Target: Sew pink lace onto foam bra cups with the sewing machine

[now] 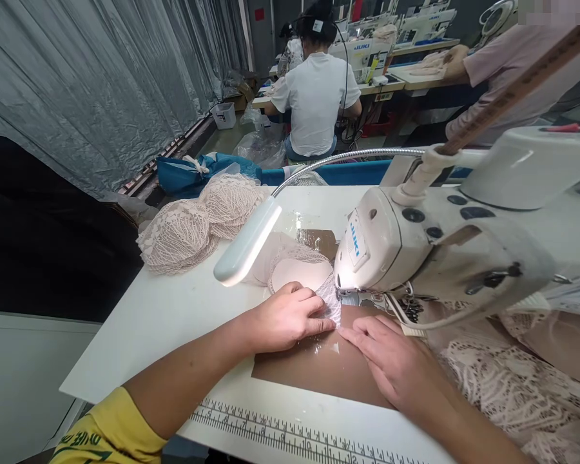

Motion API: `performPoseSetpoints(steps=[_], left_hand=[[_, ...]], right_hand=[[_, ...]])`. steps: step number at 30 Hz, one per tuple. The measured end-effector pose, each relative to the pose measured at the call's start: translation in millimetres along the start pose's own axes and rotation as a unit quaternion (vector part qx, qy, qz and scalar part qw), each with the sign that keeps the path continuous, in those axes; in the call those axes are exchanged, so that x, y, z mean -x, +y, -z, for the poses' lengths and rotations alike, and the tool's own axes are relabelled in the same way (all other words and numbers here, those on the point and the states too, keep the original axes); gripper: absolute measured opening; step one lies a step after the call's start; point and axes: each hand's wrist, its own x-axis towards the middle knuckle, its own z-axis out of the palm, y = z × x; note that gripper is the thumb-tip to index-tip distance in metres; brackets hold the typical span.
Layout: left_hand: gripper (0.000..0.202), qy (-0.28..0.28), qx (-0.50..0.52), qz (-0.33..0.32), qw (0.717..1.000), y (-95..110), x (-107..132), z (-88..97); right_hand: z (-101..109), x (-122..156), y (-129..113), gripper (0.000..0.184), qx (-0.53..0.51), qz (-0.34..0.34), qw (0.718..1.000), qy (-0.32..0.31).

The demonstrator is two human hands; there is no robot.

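Note:
A pale lace bra cup (302, 274) with a smooth lining lies at the needle area of a white JUKI sewing machine (374, 245). My left hand (294, 316) presses on its lace edge, fingers curled and closed, with the thumb and index tip at the near end. My right hand (391, 354) is closed at that same lace tip, just in front of the machine head; its index finger reaches the edge and the thumb is partly hidden. Both hands rest over a brown sheet (314, 374) on the white table (174, 328). The needle itself is hidden.
Stacked lace cups (178, 235) lie at the table's left back. A lit lamp (249, 241) on a bendy neck hangs above the work. More lace fabric (517, 386) is piled at right. A printed ruler (290, 435) runs along the front edge. Two people work at machines beyond.

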Motion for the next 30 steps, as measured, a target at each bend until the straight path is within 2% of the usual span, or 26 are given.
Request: performPoseSetpoints(steps=[7,11,16,24,30], left_hand=[[0.033,-0.013,-0.001,0.0,1.0,0,0,0.8],[0.033,-0.006,0.002,-0.001,1.0,1,0,0.3],[0.034,0.001,0.009,0.03,1.0,5,-5,1.6],[0.042,-0.037,0.013,0.048,0.998,5,-12,4.3],[0.041,-0.027,0.015,0.052,0.998,3,-13,4.5]], right_hand=[[1,0,2,0.041,0.02,0.005,1.0,0.014],[-5,1,1,0.047,0.056,0.011,0.998,0.008],[-13,0,-1,0.05,0.081,0.021,0.995,0.058],[-12,-3,-3,0.048,0.041,-0.01,0.998,0.048],[-11,-5,-3,0.049,0.085,-0.018,0.994,0.068]])
